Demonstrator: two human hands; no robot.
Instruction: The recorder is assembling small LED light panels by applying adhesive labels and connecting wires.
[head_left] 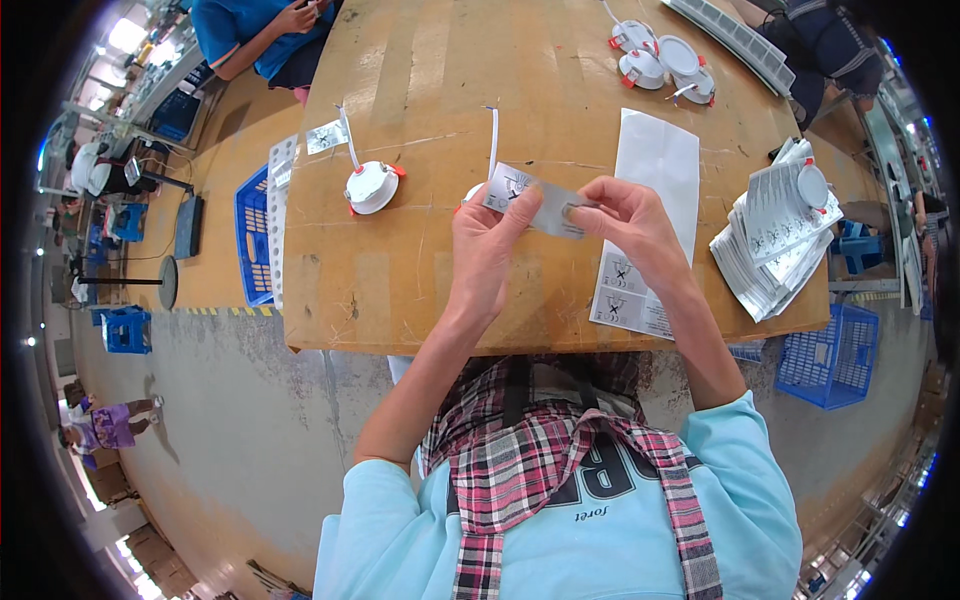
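Observation:
A silver printed sticker label (553,213) is stretched between my two hands above the table. My left hand (482,250) pinches its left end, thumb on top. At the other end, my right hand (632,222) grips it between thumb and fingers. Behind my left hand, a round white downlight (471,196) is mostly hidden, and its white cable (494,140) points away from me. Under my right wrist lies a sheet of labels (655,150), with printed stickers at its near end and bare backing farther off. Another white downlight (372,188) with red clips sits to the left, a silver label (326,137) at its cable.
A stack of label sheets (765,245) with a downlight (812,186) on top lies at the right. Several downlights (680,56) cluster at the far right. Blue crates (254,240) flank the wooden table (430,70). Another person (250,40) works at the far left.

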